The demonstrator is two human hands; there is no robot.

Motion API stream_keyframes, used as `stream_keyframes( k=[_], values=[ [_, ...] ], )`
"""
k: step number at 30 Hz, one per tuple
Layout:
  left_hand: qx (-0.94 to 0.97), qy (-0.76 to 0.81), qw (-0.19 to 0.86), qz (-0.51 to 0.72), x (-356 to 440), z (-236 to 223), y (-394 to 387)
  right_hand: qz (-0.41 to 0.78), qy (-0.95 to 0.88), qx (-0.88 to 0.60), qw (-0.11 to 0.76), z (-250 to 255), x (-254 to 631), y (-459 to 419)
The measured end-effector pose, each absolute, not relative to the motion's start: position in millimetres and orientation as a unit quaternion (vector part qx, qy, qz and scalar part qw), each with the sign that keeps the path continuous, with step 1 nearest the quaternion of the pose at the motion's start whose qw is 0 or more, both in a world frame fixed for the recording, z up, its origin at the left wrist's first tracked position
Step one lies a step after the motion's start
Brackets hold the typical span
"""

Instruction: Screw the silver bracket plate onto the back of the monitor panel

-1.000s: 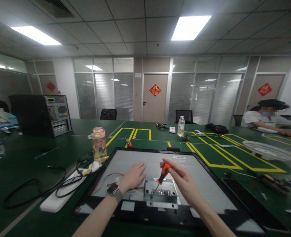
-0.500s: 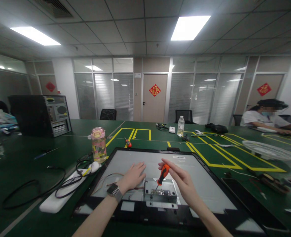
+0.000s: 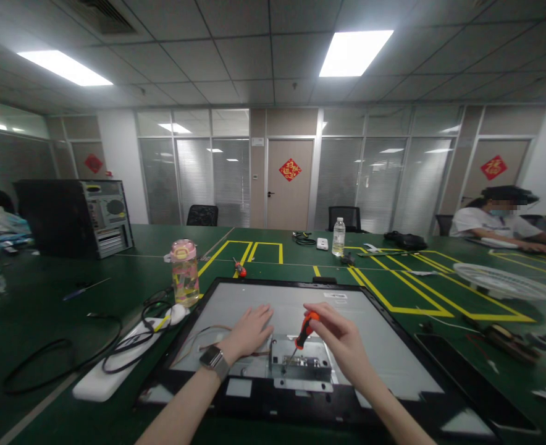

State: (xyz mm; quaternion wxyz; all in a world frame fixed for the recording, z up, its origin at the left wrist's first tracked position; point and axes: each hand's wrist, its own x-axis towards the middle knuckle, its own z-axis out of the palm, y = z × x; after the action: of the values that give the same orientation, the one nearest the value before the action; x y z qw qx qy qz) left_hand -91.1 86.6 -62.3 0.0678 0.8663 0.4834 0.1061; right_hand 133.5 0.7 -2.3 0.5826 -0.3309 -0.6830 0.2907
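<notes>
A flat display panel [image 3: 375, 334] with a black frame and a grey back lies in front of me. Near its front edge sits a metal bracket [image 3: 304, 384] with small electronic parts inside. My right hand [image 3: 338, 334] has its fingers closed on the handle of an orange and black screwdriver [image 3: 306, 330], tilted, its tip down at the bracket's left part; the exact contact point is too small to tell. Flat on the panel, just left of the bracket, rests my left hand [image 3: 249, 330], fingers stretched out. Thin wires [image 3: 199, 334] run beside my left wrist, which wears a watch.
Left of the panel are a white power strip [image 3: 101, 374] with black cables and a pink-lidded bottle [image 3: 184, 275]. A red screwdriver [image 3: 240, 269] lies beyond the panel. A computer case [image 3: 55, 216] stands far left. On the right are a dark flat slab [image 3: 477, 380] and a seated person [image 3: 490, 222].
The fingers of my right hand have gone from straighter to more curled round the top of the screwdriver handle. My left hand stays in place on the panel.
</notes>
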Motion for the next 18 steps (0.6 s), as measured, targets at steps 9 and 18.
stream_keyframes(
  k=[9,18],
  values=[
    [0.867,0.485,0.061,0.099,-90.4,-60.7,85.6,0.320,-0.671,-0.325,0.584,-6.8,134.3,4.4],
    [0.868,0.479,0.070,0.111,-91.6,-61.5,86.1,0.307,-0.685,-0.324,0.576,-5.7,135.8,4.3]
  ],
)
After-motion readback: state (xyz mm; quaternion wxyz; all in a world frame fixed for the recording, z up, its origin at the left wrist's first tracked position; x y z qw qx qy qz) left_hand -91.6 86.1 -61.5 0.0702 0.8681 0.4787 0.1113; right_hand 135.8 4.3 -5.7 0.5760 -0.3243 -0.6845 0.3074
